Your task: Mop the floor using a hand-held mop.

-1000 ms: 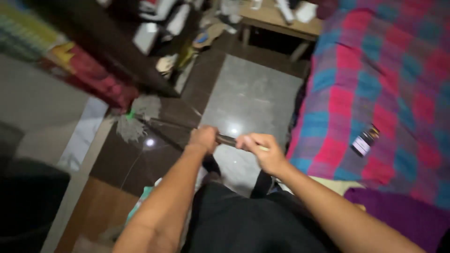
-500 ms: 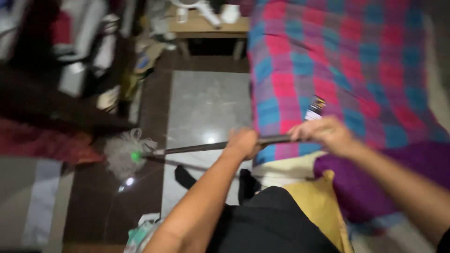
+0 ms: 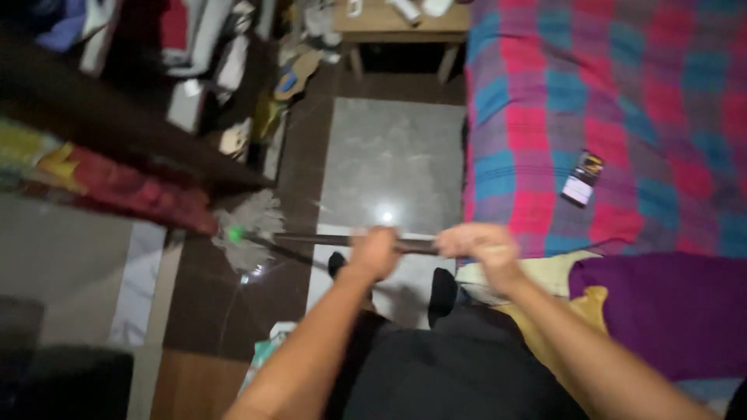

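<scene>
We are looking down into a lived-in bedroom at home: a bed [image 3: 622,117] under a checked blanket, a small wooden table [image 3: 401,27] at its far end, clothes heaped along the left, polished floor tiles [image 3: 393,167].

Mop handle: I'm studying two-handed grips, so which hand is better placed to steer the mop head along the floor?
Probably the left hand. It grips the mop handle nearer the grey mop head, while the right hand holds the far end by the plaid bed.
</scene>
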